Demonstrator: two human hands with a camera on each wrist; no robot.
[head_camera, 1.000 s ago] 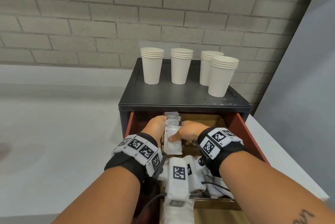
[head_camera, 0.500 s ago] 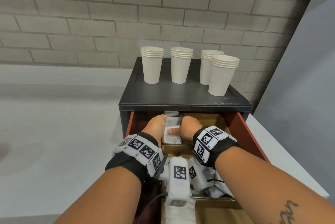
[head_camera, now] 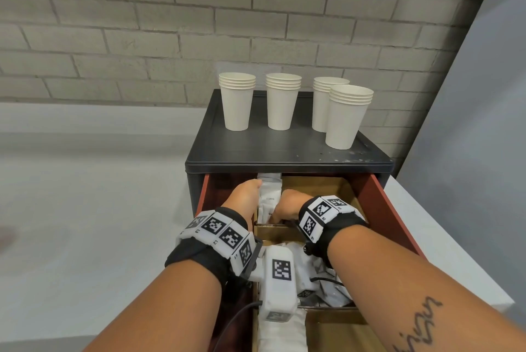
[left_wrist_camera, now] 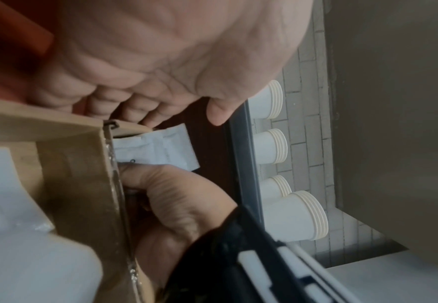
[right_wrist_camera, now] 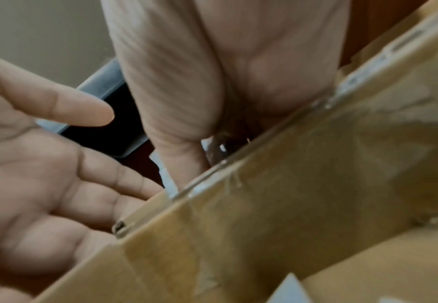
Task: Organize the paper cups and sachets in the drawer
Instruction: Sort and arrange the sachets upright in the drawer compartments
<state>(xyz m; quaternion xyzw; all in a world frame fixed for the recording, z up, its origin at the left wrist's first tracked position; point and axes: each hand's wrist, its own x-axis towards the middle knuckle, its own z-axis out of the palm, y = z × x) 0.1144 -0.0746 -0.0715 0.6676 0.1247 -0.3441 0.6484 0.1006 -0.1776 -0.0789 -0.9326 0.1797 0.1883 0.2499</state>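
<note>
Several white sachets (head_camera: 270, 195) (left_wrist_camera: 160, 149) stand upright in the back-left cardboard compartment of the open drawer (head_camera: 381, 203). My left hand (head_camera: 246, 193) (right_wrist_camera: 43, 174) lies flat against their left side, its fingers fairly straight and reaching down behind the divider (head_camera: 273, 226). My right hand (head_camera: 286, 205) (left_wrist_camera: 181, 201) is at their right, fingers and thumb curled down into the compartment on a sachet; the fingertips are hidden. Four stacks of white paper cups (head_camera: 237, 103) stand on the black cabinet top (head_camera: 256, 152).
More loose sachets (head_camera: 327, 274) lie in the front compartment under my wrists. The back-right compartment (head_camera: 321, 186) shows bare cardboard. A brick wall rises behind the cabinet, a grey wall stands at the right, and a pale counter (head_camera: 85, 180) spreads to the left.
My right hand has moved forward and down, taking the sachet it held into the back-left compartment among the others. The left hand has stayed against the stack.
</note>
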